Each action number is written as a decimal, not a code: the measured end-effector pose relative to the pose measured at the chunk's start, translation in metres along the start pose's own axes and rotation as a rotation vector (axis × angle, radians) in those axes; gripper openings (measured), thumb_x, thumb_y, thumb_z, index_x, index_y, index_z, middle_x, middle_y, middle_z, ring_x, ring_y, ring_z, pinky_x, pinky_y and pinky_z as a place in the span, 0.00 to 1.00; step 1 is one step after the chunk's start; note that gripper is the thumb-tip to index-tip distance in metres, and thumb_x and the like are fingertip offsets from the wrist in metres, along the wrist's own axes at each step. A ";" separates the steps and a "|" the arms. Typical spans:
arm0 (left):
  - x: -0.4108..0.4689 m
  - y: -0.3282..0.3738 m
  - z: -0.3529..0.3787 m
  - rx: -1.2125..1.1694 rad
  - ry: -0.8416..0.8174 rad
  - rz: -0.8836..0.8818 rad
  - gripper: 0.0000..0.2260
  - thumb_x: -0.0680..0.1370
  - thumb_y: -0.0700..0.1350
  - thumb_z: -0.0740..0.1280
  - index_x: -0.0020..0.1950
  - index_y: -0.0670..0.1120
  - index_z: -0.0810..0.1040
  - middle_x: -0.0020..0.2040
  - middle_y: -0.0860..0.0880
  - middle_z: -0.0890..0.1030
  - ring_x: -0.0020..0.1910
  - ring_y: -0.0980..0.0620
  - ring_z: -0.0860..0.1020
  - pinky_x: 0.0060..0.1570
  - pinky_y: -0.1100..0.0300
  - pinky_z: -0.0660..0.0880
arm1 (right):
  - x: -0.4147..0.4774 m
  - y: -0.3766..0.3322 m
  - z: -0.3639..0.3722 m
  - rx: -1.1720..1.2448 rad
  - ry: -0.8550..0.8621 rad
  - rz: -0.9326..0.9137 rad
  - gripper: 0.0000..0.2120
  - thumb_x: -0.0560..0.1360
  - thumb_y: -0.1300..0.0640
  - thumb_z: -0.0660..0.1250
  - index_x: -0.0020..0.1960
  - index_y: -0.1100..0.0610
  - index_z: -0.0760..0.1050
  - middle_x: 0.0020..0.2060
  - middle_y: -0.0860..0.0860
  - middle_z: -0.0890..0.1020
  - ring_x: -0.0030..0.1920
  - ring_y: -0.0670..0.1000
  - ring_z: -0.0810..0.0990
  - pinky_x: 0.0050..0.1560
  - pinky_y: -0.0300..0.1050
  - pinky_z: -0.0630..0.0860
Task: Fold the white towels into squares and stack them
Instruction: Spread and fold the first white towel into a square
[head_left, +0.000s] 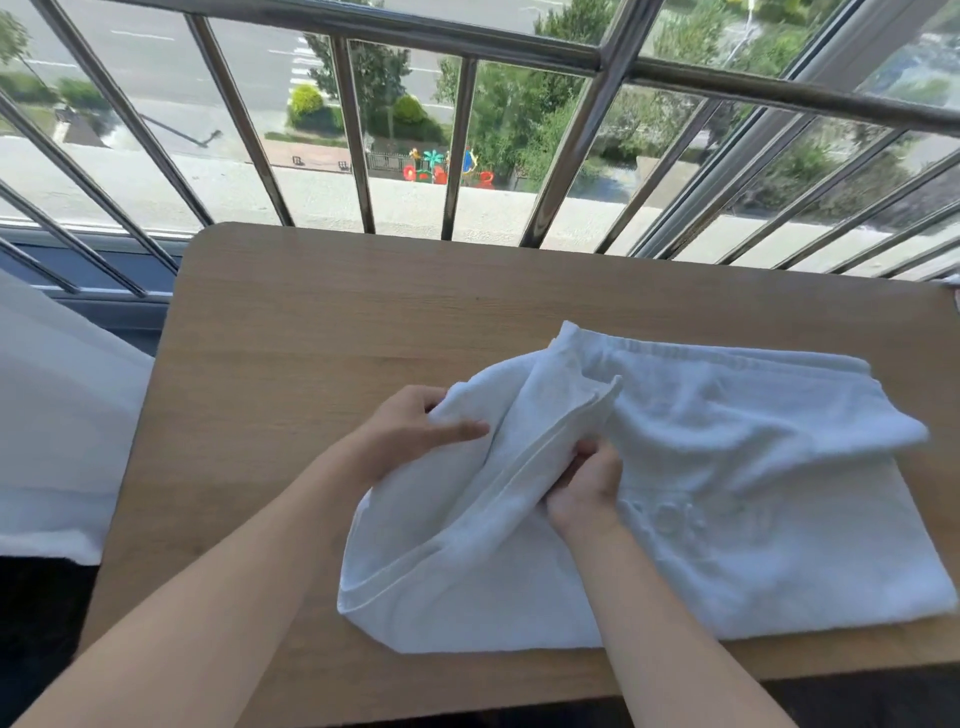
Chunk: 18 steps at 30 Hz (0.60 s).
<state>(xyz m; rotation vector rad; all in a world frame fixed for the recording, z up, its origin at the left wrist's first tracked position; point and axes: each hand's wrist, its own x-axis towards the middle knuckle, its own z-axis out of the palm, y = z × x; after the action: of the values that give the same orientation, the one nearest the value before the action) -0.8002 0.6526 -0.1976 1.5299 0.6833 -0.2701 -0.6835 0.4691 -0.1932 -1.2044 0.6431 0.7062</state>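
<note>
white towel (727, 467) is bunching between left grip (410, 431) and right grip (587, 488), both clenching its raised fold; embossing (691, 514) beside right grip unreadable.

left hand (415, 436): fingers curled round a fold of the towel (727, 467), thumb straight on top | right hand (587, 493): right and nearer, pinching a hem | forearms bare, extended from near side

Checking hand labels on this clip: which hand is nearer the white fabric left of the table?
Left. The left hand grips the towel at its raised left part, toward the white fabric; the right hand pinches a fold further right, farther from it.
</note>
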 end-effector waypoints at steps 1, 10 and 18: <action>0.000 0.003 0.001 -0.035 -0.022 0.036 0.23 0.65 0.67 0.78 0.53 0.55 0.84 0.45 0.51 0.86 0.45 0.51 0.86 0.43 0.54 0.83 | 0.000 0.000 -0.001 0.021 0.004 -0.001 0.17 0.76 0.57 0.53 0.31 0.51 0.71 0.27 0.49 0.76 0.32 0.52 0.76 0.37 0.41 0.74; 0.004 0.016 -0.009 -0.194 -0.041 -0.040 0.19 0.68 0.66 0.75 0.42 0.53 0.75 0.39 0.54 0.80 0.35 0.53 0.78 0.30 0.60 0.72 | -0.003 -0.005 -0.013 0.148 -0.049 0.046 0.18 0.72 0.55 0.53 0.27 0.53 0.75 0.29 0.54 0.79 0.32 0.56 0.81 0.38 0.42 0.77; 0.014 0.036 -0.033 -0.042 0.038 -0.008 0.24 0.61 0.63 0.80 0.43 0.53 0.71 0.36 0.54 0.75 0.33 0.55 0.74 0.30 0.62 0.70 | -0.008 -0.008 -0.003 0.117 -0.136 0.078 0.17 0.73 0.55 0.53 0.31 0.54 0.75 0.29 0.54 0.79 0.32 0.55 0.80 0.38 0.43 0.74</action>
<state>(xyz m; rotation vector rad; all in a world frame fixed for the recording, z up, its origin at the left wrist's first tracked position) -0.7766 0.6898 -0.1733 1.4961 0.7213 -0.2323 -0.6826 0.4631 -0.1833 -1.0194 0.6116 0.7978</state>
